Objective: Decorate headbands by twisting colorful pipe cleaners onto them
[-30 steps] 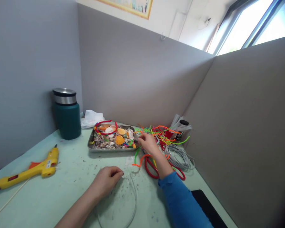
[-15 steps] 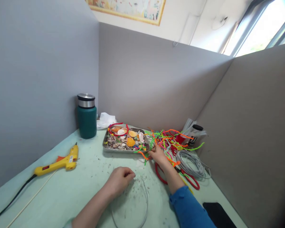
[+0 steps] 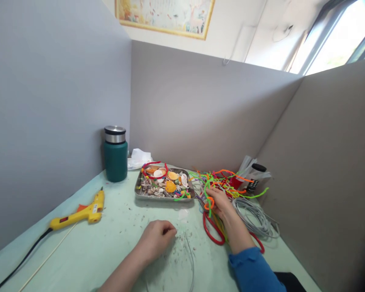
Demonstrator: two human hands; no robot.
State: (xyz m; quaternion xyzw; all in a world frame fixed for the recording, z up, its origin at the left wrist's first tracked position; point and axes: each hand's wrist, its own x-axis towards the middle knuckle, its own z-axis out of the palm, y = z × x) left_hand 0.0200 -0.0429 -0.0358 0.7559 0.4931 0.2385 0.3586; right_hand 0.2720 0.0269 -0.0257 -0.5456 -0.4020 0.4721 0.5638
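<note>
My right hand point(image 3: 223, 202) is closed around bright green and orange pipe cleaners point(image 3: 209, 200), at the near side of a tangled heap of pipe cleaners point(image 3: 220, 178). Below it, the red handles point(image 3: 213, 233) of what look like scissors stick out, partly covered by my forearm. Over the table, my left hand point(image 3: 158, 240) has its fingers curled and thumb and forefinger pinched together. Whatever lies in that pinch is too small to make out. A loop of thin grey wire point(image 3: 191, 255) lies just right of this hand. A metal tray point(image 3: 164, 198) of shells and beads sits beyond both hands.
At left lie a yellow glue gun point(image 3: 76, 217) and a thin stick point(image 3: 48, 256). A green flask point(image 3: 115, 160) and white tissue point(image 3: 139, 158) stand by the back partition. Coiled grey wire point(image 3: 255, 219) and a black-lidded jar point(image 3: 257, 178) are at right. Partitions enclose the table.
My right hand has moved right, away from the tray's corner, with the green and orange pipe cleaners in it. My left hand keeps its pinch. The view has shifted slightly.
</note>
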